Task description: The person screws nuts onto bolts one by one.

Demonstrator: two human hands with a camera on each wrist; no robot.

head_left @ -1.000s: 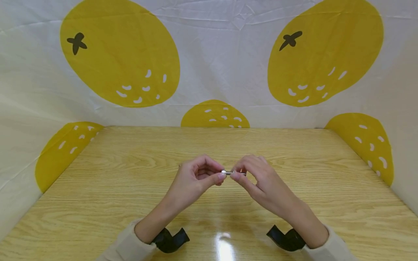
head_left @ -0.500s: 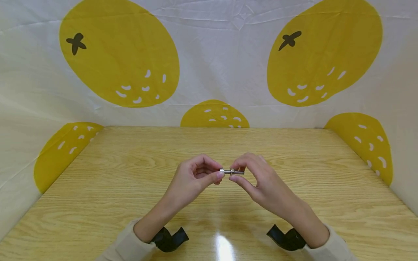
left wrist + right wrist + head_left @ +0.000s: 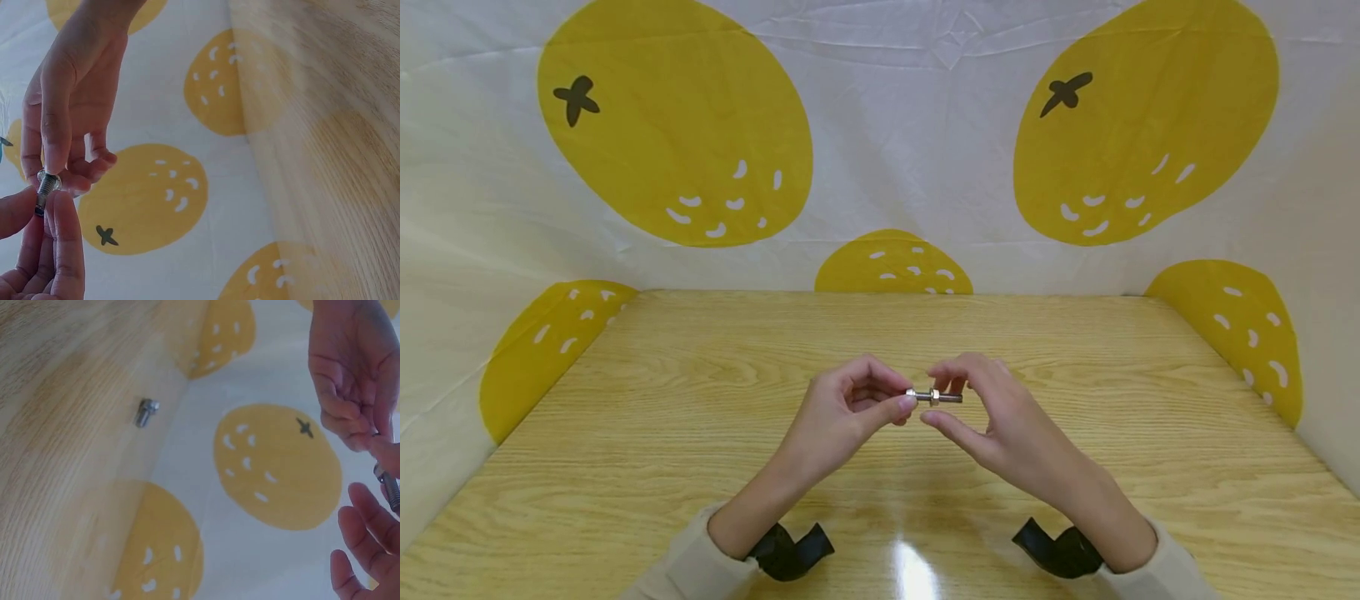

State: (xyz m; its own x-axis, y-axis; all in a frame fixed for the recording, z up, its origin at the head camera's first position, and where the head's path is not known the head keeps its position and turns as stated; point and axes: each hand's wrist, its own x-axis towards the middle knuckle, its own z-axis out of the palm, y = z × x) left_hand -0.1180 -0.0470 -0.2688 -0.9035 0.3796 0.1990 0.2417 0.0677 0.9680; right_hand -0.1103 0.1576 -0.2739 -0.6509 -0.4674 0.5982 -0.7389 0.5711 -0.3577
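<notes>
My left hand [image 3: 842,417] pinches the head end of a silver metal bolt [image 3: 953,398] between thumb and fingertips. The bolt lies roughly level above the table, its threaded end toward the right. A hex nut [image 3: 934,397] sits partway along the shaft. Close around the nut, my right hand [image 3: 1018,429] has its thumb and fingers spread apart, fingers behind the shaft and thumb in front and below. The left wrist view shows the bolt's thread [image 3: 45,189] between both hands. On the table in the right wrist view lies a second bolt [image 3: 145,412], hidden in the head view.
The wooden table [image 3: 715,333] reaches back to a white cloth [image 3: 917,150] printed with yellow fruit, which also rises at both sides. Black straps [image 3: 790,552] are on both wrists, beside light sleeves.
The right thumb and fingers have spread apart from around the nut, so the nut and shaft now show more fully. The left hand keeps its pinch and has barely moved.
</notes>
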